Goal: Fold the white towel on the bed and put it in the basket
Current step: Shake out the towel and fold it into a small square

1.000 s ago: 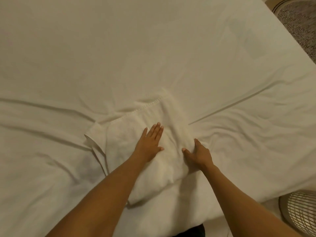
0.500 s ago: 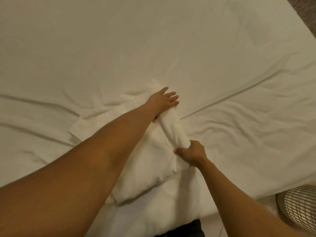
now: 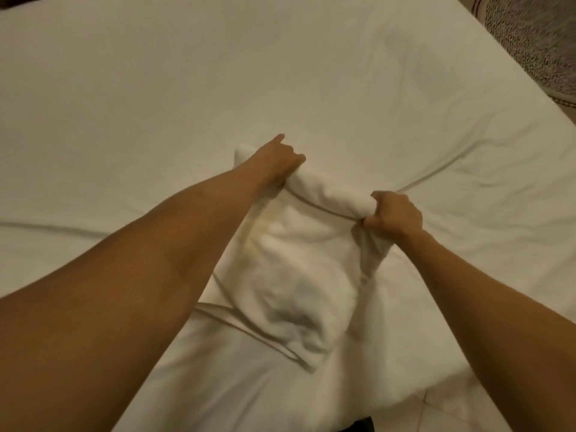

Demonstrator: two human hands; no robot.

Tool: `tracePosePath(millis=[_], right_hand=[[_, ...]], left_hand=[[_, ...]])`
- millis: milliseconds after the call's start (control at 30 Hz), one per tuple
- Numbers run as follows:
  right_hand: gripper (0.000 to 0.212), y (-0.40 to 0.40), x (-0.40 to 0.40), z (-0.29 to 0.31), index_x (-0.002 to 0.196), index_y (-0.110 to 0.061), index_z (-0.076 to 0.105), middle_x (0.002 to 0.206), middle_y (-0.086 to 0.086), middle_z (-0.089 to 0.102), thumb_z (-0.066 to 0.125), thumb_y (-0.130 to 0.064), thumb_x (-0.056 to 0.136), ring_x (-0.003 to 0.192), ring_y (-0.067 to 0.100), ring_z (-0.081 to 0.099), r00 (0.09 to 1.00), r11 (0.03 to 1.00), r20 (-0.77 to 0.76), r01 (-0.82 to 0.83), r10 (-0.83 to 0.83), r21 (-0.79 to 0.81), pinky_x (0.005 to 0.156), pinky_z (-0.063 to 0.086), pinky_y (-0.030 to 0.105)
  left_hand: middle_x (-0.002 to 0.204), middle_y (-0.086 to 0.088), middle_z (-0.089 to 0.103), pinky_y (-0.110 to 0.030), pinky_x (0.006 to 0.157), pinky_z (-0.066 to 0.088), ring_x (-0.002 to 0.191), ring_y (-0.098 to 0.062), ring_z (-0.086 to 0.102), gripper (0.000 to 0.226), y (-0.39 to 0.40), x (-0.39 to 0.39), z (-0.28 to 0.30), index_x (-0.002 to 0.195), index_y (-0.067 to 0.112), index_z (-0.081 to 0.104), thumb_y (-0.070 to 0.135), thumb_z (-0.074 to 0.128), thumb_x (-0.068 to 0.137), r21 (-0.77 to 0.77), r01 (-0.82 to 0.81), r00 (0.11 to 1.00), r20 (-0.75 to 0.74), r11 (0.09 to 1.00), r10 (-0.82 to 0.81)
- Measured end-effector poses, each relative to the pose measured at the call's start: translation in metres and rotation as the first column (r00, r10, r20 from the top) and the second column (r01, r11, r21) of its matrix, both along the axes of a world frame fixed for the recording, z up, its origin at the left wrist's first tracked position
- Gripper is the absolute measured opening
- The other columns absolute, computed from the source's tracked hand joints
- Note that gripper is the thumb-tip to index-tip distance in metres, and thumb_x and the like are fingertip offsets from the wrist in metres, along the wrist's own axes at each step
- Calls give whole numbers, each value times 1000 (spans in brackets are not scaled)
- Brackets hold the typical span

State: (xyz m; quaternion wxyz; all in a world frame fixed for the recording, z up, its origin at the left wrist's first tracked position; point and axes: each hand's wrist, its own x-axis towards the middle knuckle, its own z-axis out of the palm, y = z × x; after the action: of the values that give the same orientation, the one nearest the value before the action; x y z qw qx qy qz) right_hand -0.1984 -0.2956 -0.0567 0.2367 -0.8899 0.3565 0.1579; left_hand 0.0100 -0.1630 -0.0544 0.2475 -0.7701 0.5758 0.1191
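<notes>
Bed (image 3: 156,88): towel (image 3: 296,275) corner under forearm.

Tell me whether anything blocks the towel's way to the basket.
Cannot tell: no basket is in view. Both hands already grip the white towel on the bed, left hand and right hand, nothing between.

1 white towel (image 3: 299,269), 1 bed (image 3: 156,88), 2 hands: left hand (image 3: 276,162), right hand (image 3: 394,215), 1 rug (image 3: 536,42)
</notes>
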Motion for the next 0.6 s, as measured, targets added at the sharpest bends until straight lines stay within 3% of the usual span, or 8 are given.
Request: tracePosePath(millis=[67, 167, 300, 367, 433, 500, 600], right_hand=[[26, -12, 12, 16, 94, -18, 60, 94, 12, 66, 64, -21, 69, 92, 35, 60, 997, 990, 46, -48, 54, -131, 67, 40, 32], [28, -16, 17, 24, 99, -13, 54, 89, 14, 64, 61, -18, 72, 83, 37, 59, 986, 951, 92, -105, 137, -289, 63, 39, 34], [27, 11, -5, 9, 102, -12, 53, 85, 14, 67, 59, -16, 76, 75, 38, 62, 965, 906, 163, -125, 207, -405, 60, 44, 37], [31, 35, -25, 0, 100, -10, 58, 82, 14, 68, 67, -11, 71, 69, 38, 63, 949, 893, 210, -125, 235, -433, 57, 48, 38], [48, 60, -46, -8, 101, -6, 63, 83, 15, 69, 79, -6, 56, 64, 36, 64, 930, 864, 217, -165, 296, -475, 54, 50, 35], [61, 83, -66, -17, 107, -4, 64, 97, 17, 70, 79, 1, 48, 74, 33, 67, 915, 848, 225, -189, 335, -495, 62, 53, 34], [68, 109, -94, -28, 119, -5, 60, 118, 17, 65, 71, 2, 53, 99, 33, 64, 916, 855, 216, -203, 338, -478, 81, 49, 37]], left_hand=[[110, -8, 64, -42, 110, 27, 104, -28, 61, 28, -5, 7, 10, 114, 11, 55, 15, 56, 86, -70, -38, 999, 27, 997, 40], [112, -12, 60, -39, 89, 39, 100, -31, 60, 19, -1, 8, 20, 105, 7, 60, 5, 50, 90, -174, -81, 993, 71, 981, 94], [108, -13, 63, -38, 85, 40, 99, -31, 58, 20, 32, -13, 9, 105, 6, 58, 1, 47, 89, -250, -103, 993, 36, 963, 115], [104, -12, 67, -38, 81, 43, 92, -30, 61, 22, 59, -30, -7, 107, 6, 60, 3, 54, 85, -338, -98, 994, 18, 936, 110], [94, -9, 71, -33, 69, 49, 76, -26, 66, 36, 90, -50, -21, 105, 6, 66, 7, 73, 70, -384, -42, 995, 72, 923, 76], [99, -10, 73, -30, 67, 52, 73, -24, 68, 48, 119, -69, -33, 108, 5, 69, 7, 79, 61, -415, -25, 989, 119, 909, 82], [114, -13, 70, -38, 84, 48, 93, -26, 69, 46, 153, -97, -42, 119, 4, 65, 3, 65, 73, -488, -45, 984, 130, 872, 124]])
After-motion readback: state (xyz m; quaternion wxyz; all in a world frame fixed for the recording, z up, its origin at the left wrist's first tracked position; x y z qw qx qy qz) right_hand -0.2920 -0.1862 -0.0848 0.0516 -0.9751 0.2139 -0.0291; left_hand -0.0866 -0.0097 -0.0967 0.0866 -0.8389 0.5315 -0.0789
